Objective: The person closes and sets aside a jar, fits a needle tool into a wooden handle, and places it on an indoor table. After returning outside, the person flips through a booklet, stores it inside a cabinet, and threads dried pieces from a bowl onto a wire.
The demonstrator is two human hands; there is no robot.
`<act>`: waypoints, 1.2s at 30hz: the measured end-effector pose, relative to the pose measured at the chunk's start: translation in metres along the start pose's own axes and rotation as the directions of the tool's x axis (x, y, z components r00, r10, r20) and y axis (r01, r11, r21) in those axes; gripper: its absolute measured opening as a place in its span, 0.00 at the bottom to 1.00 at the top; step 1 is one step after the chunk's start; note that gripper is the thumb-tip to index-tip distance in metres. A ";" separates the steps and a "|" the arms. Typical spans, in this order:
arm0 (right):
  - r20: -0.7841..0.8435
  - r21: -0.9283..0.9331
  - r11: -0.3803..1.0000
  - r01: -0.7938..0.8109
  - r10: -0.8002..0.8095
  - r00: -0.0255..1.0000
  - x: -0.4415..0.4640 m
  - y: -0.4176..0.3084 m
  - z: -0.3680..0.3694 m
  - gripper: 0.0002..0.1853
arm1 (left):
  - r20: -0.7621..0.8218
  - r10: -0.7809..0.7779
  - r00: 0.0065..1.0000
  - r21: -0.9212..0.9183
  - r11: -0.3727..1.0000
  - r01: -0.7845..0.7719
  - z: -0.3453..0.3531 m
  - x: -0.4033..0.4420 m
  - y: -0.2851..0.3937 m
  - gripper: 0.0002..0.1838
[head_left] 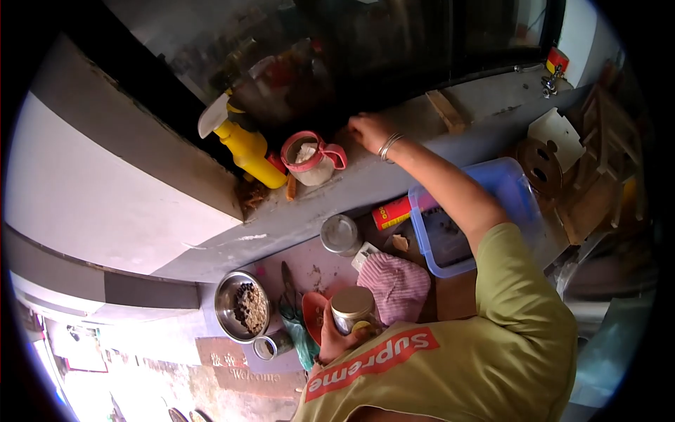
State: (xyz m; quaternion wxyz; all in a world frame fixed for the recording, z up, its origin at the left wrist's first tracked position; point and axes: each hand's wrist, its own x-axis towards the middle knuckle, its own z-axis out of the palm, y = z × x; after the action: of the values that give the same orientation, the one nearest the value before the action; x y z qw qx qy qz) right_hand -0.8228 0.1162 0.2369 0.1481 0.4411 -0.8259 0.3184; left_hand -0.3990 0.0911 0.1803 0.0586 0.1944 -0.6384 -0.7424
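Observation:
My left hand (335, 342) is wrapped round a glass jar (354, 308) with a gold lid, upright close to my shirt. Over the window ledge, my right hand (370, 132) is stretched out with its fingers curled in; whatever they hold, if anything, is lost in the dark. Just left of it stands a pink-rimmed, pink-handled cup (314, 169) with white stuff inside. Beside my left hand are a red dish (313, 309) and a green plastic bag (304, 346). A pink striped cloth (395, 285) lies behind the jar.
A yellow spray bottle (247, 153) and a wood piece (447, 112) sit on the ledge. Below are a steel bowl (223, 309) of grains and dark beans, an open glass jar (274, 344), scissors (287, 281), a lidded jar (341, 235), a red box (391, 213) and a blue bin (453, 269).

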 end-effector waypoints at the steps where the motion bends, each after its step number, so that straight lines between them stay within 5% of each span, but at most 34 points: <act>1: -0.043 0.037 0.999 -0.013 0.015 0.999 -0.004 0.002 -0.009 0.06 | 0.017 -0.016 1.000 -0.059 0.998 0.017 0.000 0.000 -0.001 0.45; 5: -0.138 0.099 0.993 -0.065 0.078 0.987 -0.022 0.014 -0.042 0.07 | 0.025 0.025 0.999 0.072 0.997 -0.026 0.002 0.004 0.001 0.45; 10: 0.094 0.139 0.981 -0.134 0.121 0.988 -0.059 -0.014 -0.066 0.05 | 0.097 0.053 0.994 0.017 0.998 -0.055 0.000 0.009 -0.008 0.46; 11: 0.226 0.135 0.989 -0.063 0.032 0.974 -0.065 -0.025 -0.067 0.06 | 0.081 0.088 0.993 0.083 0.992 -0.095 -0.003 0.008 -0.010 0.46; 14: 0.445 0.180 0.980 0.082 -0.155 0.882 -0.086 -0.052 -0.047 0.08 | 0.073 0.115 0.991 0.173 0.977 -0.126 -0.004 0.005 -0.007 0.47; 21: 0.818 -0.096 0.970 0.225 -0.051 0.573 -0.114 -0.104 0.043 0.07 | 0.032 0.124 0.992 0.128 0.984 -0.127 -0.019 -0.007 -0.014 0.48; 23: 0.829 -0.181 0.952 0.246 0.013 0.559 -0.123 -0.105 0.078 0.08 | -0.004 0.109 0.994 0.088 0.990 -0.108 -0.025 -0.012 -0.018 0.47; 26: 0.679 -0.330 0.942 -0.064 0.284 0.677 -0.143 -0.109 0.095 0.10 | -0.052 0.121 0.991 -0.131 0.983 -0.127 -0.033 -0.017 -0.019 0.46; 28: 0.610 -0.457 0.855 -0.245 0.502 0.613 -0.157 -0.099 0.099 0.11 | -0.076 0.095 0.993 -0.191 0.976 -0.108 -0.038 -0.024 -0.013 0.45; 31: 0.636 -0.504 0.849 -0.157 0.488 0.598 -0.182 -0.082 0.097 0.14 | -0.139 0.082 0.987 -0.258 0.959 -0.116 -0.048 -0.028 -0.015 0.45; 33: 0.464 -0.528 0.657 -0.538 0.754 0.465 -0.194 -0.076 0.100 0.17 | -0.152 0.089 0.984 -0.257 0.958 -0.126 -0.052 -0.027 -0.019 0.44; 36: 0.499 -0.605 0.650 -0.460 0.759 0.417 -0.213 -0.068 0.108 0.17 | -0.158 0.082 0.984 -0.251 0.961 -0.120 -0.053 -0.026 -0.023 0.43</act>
State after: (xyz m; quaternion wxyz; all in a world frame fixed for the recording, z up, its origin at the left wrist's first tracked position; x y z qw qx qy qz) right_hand -0.6421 0.1521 0.0704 -0.2359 0.1508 -0.9599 -0.0148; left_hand -0.3522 0.0553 0.1574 0.1682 0.2060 -0.5390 -0.7992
